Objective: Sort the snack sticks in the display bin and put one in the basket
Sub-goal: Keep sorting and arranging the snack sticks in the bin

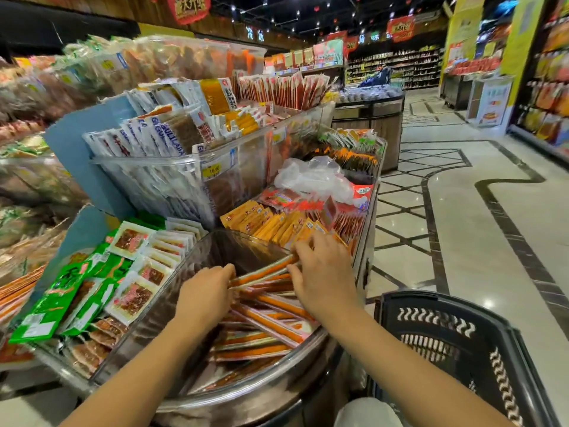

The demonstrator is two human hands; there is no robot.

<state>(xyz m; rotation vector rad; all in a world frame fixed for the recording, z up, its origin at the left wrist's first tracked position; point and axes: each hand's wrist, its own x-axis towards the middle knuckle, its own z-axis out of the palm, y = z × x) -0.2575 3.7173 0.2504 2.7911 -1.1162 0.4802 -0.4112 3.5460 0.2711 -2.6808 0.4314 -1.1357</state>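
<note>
A clear curved display bin at the front of the stand holds several long orange snack sticks in clear wrappers. My left hand is inside the bin, its fingers curled round the near ends of a few sticks. My right hand reaches in from the right, fingers bent over the far ends of the same sticks, which are lifted slightly above the pile. A black plastic shopping basket stands on the floor at the lower right, beside the stand.
Green and white snack packs fill the bin to the left. Orange and red packets lie behind the stick bin, with a crumpled plastic bag above them. Taller clear bins rise at the back. A tiled aisle runs to the right.
</note>
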